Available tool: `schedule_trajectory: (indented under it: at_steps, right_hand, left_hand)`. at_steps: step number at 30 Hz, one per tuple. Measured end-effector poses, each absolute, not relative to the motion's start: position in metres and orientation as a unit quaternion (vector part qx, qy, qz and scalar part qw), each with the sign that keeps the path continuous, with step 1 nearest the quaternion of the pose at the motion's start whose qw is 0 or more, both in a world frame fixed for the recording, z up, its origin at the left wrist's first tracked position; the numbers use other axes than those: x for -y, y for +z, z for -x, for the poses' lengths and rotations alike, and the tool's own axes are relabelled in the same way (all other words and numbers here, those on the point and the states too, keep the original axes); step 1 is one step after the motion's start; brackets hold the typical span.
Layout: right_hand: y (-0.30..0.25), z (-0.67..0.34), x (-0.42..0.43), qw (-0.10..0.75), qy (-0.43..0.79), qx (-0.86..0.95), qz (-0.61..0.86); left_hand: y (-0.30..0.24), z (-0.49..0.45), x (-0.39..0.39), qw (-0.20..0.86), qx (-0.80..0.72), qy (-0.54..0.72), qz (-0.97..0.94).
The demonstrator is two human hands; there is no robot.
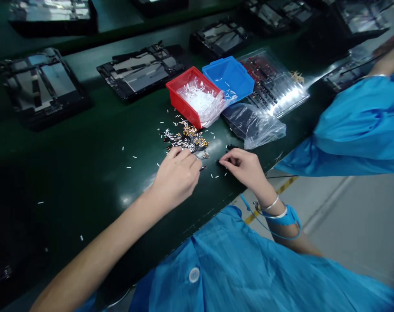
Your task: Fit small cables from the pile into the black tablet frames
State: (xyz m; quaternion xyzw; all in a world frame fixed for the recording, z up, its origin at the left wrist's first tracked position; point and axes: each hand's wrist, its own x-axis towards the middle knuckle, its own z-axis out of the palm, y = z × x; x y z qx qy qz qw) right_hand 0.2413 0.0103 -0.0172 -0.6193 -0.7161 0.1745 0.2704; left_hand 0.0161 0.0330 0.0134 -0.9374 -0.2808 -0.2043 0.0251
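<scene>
My left hand point(177, 173) rests on the dark green belt point(86, 173) with fingers curled, pinching at the edge of a small heap of black cables with gold connectors point(192, 138). What it holds is too small to name. My right hand point(244, 167) is to the right, fingertips pinched on a tiny dark part point(220, 162) against the belt. Small white sleeves point(171, 135) lie scattered around the heap. My right wrist wears a silver bangle and a blue strap point(286, 215).
A red bin point(180, 93) lined with plastic and holding white pieces and a blue bin point(231, 76) stand behind the heap. Clear bags point(253, 123) and a tray of parts point(275, 84) lie to the right. Opened tablet frames point(141, 69) line the belt. A co-worker's blue sleeve point(359, 125) is at right.
</scene>
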Motion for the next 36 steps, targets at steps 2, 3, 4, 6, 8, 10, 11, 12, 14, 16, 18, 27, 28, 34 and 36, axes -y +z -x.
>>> schedule_trajectory:
  at_steps: [2,3,4,6,8,10,11,12,14,16,18,27,28,34,36]
  right_hand:
    - [-0.019,-0.241,-0.014,0.265,0.183,0.717,0.618]
    - [-0.019,-0.242,-0.014,0.272,0.177,0.715,0.619]
    - [-0.019,-0.244,-0.014,0.285,0.167,0.711,0.621]
    - [-0.017,-0.246,-0.01,0.32,0.139,0.697,0.627]
    - [-0.016,-0.248,-0.004,0.353,0.109,0.679,0.634]
    - [-0.017,-0.247,0.002,0.369,0.094,0.666,0.641]
    - [-0.019,-0.245,0.005,0.37,0.094,0.663,0.644]
    - [-0.02,-0.244,0.006,0.367,0.096,0.662,0.646]
    - [-0.024,-0.24,0.008,0.357,0.098,0.668,0.646]
    - [-0.027,-0.236,0.006,0.348,0.093,0.679,0.64]
    - [-0.028,-0.233,0.003,0.338,0.083,0.694,0.63]
    - [-0.028,-0.231,-0.016,0.285,0.067,0.668,0.685]
    - [-0.028,-0.233,-0.018,0.293,0.083,0.653,0.694]
    - [-0.022,-0.237,-0.016,0.316,0.064,0.657,0.682]
    - [-0.022,-0.235,-0.014,0.298,0.04,0.68,0.669]
  left_hand:
    - [0.014,-0.02,-0.019,0.025,0.289,-0.201,0.936]
    - [0.012,-0.024,-0.013,0.03,0.295,-0.193,0.935]
    - [0.009,-0.028,-0.008,0.034,0.302,-0.184,0.935]
    - [0.0,-0.037,-0.002,0.037,0.317,-0.174,0.932]
    - [-0.009,-0.041,0.0,0.032,0.33,-0.179,0.926]
    - [-0.015,-0.04,0.002,0.023,0.344,-0.19,0.919]
    - [-0.017,-0.038,0.003,0.016,0.349,-0.197,0.916]
    - [-0.019,-0.034,0.004,0.007,0.349,-0.207,0.914]
    - [-0.021,-0.024,0.008,-0.016,0.332,-0.23,0.915]
    - [-0.023,-0.013,0.012,-0.034,0.298,-0.251,0.92]
    - [-0.025,-0.005,0.016,-0.042,0.272,-0.251,0.928]
    - [-0.033,0.0,0.023,-0.047,0.264,-0.212,0.94]
    - [-0.034,0.0,0.023,-0.048,0.264,-0.212,0.94]
    - [-0.037,0.001,0.022,-0.059,0.261,-0.209,0.94]
    - [-0.038,0.001,0.022,-0.059,0.262,-0.211,0.94]
